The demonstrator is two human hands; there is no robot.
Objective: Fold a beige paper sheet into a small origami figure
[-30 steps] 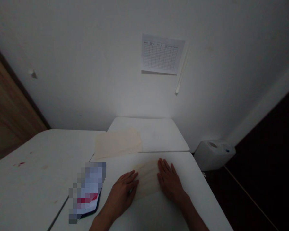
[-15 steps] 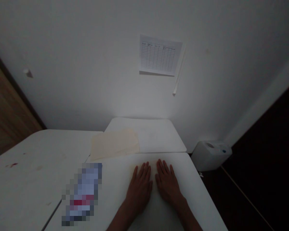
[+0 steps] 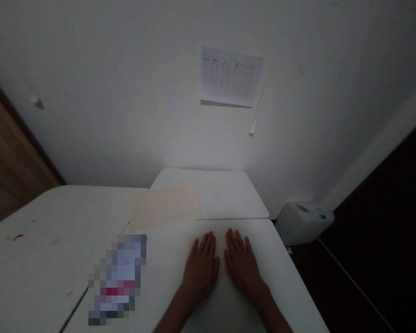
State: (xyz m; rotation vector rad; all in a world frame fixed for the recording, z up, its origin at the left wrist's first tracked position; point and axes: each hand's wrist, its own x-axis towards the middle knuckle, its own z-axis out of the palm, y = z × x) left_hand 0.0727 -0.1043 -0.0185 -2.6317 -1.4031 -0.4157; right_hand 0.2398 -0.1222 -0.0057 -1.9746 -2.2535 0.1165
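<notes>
My left hand [image 3: 201, 267] and my right hand [image 3: 241, 262] lie flat side by side on a white table [image 3: 166, 277], palms down with fingers stretched forward. Under both hands is a thin pale beige sheet [image 3: 221, 240], mostly covered; only its far edge shows beyond the fingertips. A stack of larger cream sheets [image 3: 164, 206] rests farther back to the left, apart from both hands.
A blurred, pixelated flat object [image 3: 118, 277] lies to the left of my left hand. Another white table [image 3: 38, 249] adjoins on the left, and a third [image 3: 229, 194] stands by the wall. A white plastic canister [image 3: 303, 219] sits on the dark floor at right. A printed table sheet [image 3: 230, 76] hangs on the wall.
One second ago my hands were apart on either side of the beige sheet. My left hand has slid right, and both now lie together on top of it.
</notes>
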